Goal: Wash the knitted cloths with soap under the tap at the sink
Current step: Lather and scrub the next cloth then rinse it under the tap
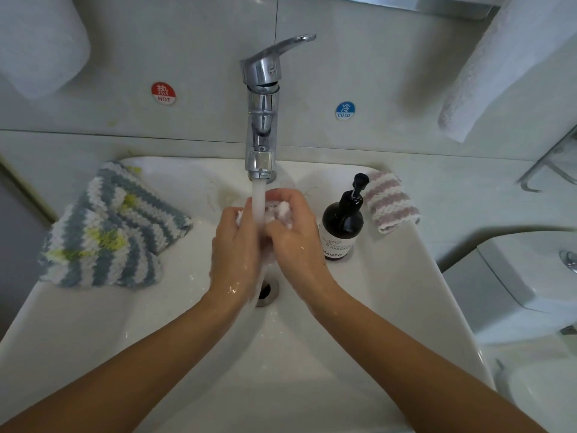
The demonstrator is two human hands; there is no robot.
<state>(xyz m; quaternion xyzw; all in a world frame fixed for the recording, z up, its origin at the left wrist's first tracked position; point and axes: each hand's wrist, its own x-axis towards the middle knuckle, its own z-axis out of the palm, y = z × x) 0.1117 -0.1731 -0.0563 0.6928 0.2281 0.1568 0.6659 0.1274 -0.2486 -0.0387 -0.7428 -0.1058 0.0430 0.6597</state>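
Note:
Water runs from the chrome tap (261,120) into the white sink (131,323). Under the stream my left hand (235,245) and my right hand (296,235) both grip a bunched pale knitted cloth (283,210), mostly hidden between the fingers. Both hands are wet. A pile of blue, white and yellow striped knitted cloths (115,229) lies on the sink's left rim. A pink and white striped knitted cloth (390,201) lies on the right rim. A dark soap pump bottle (342,223) stands just right of my right hand.
The drain (268,292) shows between my wrists. White towels (499,67) hang on the wall at upper right and another towel (40,42) at upper left. Hot and cold stickers flank the tap. A toilet cistern (530,282) stands right of the sink.

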